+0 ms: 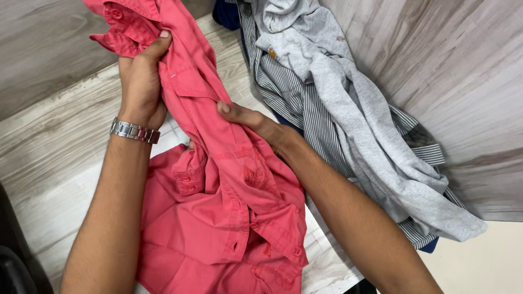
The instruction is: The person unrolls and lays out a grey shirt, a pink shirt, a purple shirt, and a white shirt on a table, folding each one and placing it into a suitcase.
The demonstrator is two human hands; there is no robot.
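Both hands, left hand (pixel 142 79) and right hand (pixel 248 119), gripping red shirt (pixel 219 221)

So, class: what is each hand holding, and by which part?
Both hold the red button-up shirt. The left hand grips bunched fabric near its raised upper end; the right hand pinches the cloth lower down, mid-garment.

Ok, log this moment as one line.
left hand: grips red shirt | right hand: pinches shirt | grey sweatshirt, striped shirt piled beside
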